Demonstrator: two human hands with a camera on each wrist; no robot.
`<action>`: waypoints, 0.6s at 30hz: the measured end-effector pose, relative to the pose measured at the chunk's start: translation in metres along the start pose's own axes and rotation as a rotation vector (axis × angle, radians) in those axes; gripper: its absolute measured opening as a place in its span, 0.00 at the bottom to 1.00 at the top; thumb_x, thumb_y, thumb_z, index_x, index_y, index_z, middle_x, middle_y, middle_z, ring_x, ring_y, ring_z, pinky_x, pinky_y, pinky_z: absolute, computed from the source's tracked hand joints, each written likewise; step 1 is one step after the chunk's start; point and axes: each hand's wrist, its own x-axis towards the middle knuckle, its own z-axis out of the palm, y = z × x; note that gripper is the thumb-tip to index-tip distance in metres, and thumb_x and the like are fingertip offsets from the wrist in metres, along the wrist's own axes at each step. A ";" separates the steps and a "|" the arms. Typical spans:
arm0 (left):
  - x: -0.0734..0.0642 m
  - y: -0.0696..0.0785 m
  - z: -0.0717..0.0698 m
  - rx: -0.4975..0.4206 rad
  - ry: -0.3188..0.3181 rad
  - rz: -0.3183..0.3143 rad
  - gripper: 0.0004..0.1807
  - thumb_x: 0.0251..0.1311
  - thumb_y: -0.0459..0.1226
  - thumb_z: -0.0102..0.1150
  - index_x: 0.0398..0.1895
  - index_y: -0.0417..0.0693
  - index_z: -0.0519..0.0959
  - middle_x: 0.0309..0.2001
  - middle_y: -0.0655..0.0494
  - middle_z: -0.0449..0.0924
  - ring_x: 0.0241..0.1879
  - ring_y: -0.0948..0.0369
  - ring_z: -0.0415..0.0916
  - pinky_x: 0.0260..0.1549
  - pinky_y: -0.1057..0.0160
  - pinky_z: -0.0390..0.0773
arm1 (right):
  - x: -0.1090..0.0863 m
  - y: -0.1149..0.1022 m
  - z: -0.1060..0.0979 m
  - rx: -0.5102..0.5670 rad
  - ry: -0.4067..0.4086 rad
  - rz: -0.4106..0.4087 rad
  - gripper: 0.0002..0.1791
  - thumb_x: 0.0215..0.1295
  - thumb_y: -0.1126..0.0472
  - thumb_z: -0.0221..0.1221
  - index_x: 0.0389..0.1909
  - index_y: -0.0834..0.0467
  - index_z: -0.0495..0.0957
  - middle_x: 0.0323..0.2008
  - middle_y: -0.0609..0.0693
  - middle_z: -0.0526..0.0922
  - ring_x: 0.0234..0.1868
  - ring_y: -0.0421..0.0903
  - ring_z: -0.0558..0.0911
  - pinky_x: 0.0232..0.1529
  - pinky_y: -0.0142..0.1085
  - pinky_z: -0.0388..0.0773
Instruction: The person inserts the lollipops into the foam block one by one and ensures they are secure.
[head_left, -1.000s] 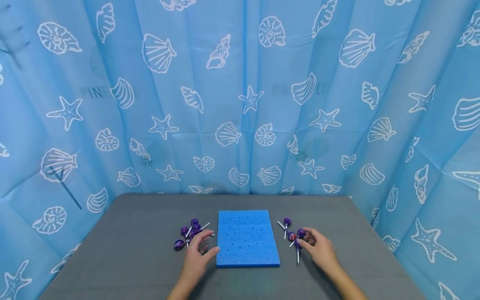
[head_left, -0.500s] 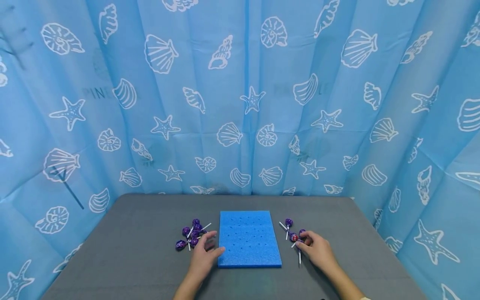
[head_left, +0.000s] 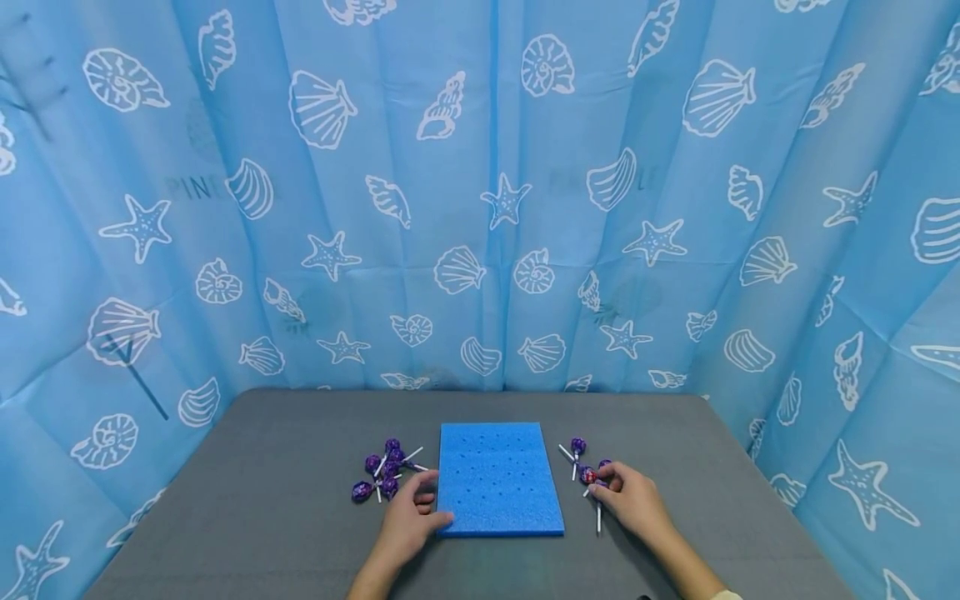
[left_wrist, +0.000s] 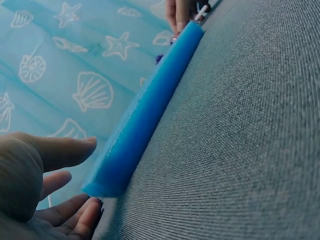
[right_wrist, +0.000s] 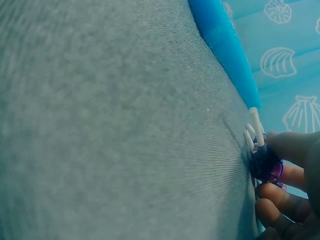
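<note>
Left hand (head_left: pixel 405 523) has crept in since a second ago: its thumb has dropped to the near-left corner of the blue foam board (head_left: pixel 498 479), and less of the lollipop pile (head_left: pixel 392 467) is covered. Thumb and fingers are spread apart around that edge, thumb above and fingers lower; can't tell if the thumb actually touches. Right hand (head_left: pixel 633 498) has barely budged, its thumb and fingers pinched on a purple lollipop (right_wrist: pixel 263 162), which is down at the table (head_left: pixel 300 467) with its white stick pointing back toward the person. Both forearms come in from the near edge and angle inward.

Going outward, the other loose lollipops (head_left: pixel 577 447) sit just past the right hand's fingertips, a bit to the left. The board lies between the hands, and the pile's just beyond the left one. Behind it all, a blue seashell curtain (head_left: pixel 487 208).
</note>
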 end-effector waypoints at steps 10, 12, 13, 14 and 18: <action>0.001 0.000 -0.001 0.049 -0.065 -0.016 0.37 0.43 0.29 0.74 0.61 0.42 0.73 0.59 0.40 0.73 0.52 0.46 0.75 0.48 0.46 0.75 | -0.001 0.000 -0.004 0.012 -0.007 -0.007 0.09 0.53 0.62 0.70 0.32 0.57 0.81 0.21 0.44 0.73 0.24 0.42 0.70 0.27 0.37 0.64; 0.000 0.001 -0.002 0.051 -0.069 -0.005 0.36 0.43 0.29 0.74 0.61 0.42 0.73 0.58 0.41 0.74 0.52 0.46 0.75 0.48 0.46 0.75 | -0.001 0.000 -0.007 0.013 -0.006 -0.001 0.08 0.53 0.62 0.70 0.32 0.57 0.80 0.21 0.45 0.73 0.24 0.42 0.70 0.27 0.37 0.65; 0.000 0.001 -0.002 0.051 -0.069 0.000 0.36 0.43 0.29 0.74 0.61 0.42 0.73 0.57 0.41 0.74 0.51 0.46 0.75 0.48 0.46 0.75 | -0.001 -0.001 -0.008 0.013 -0.003 -0.001 0.08 0.54 0.62 0.70 0.32 0.57 0.80 0.22 0.45 0.73 0.25 0.43 0.70 0.27 0.37 0.65; 0.000 0.001 -0.002 0.052 -0.069 0.006 0.36 0.43 0.29 0.74 0.61 0.41 0.73 0.56 0.40 0.75 0.51 0.46 0.75 0.48 0.46 0.75 | 0.000 -0.001 -0.009 0.012 0.002 -0.005 0.08 0.54 0.62 0.70 0.32 0.58 0.80 0.22 0.45 0.74 0.25 0.43 0.70 0.27 0.37 0.65; 0.000 0.000 -0.001 0.063 -0.065 0.005 0.35 0.44 0.29 0.74 0.60 0.42 0.74 0.56 0.40 0.75 0.51 0.45 0.75 0.48 0.45 0.75 | 0.002 -0.004 -0.014 0.018 0.036 -0.026 0.08 0.55 0.62 0.69 0.33 0.58 0.81 0.23 0.46 0.73 0.26 0.43 0.71 0.28 0.37 0.66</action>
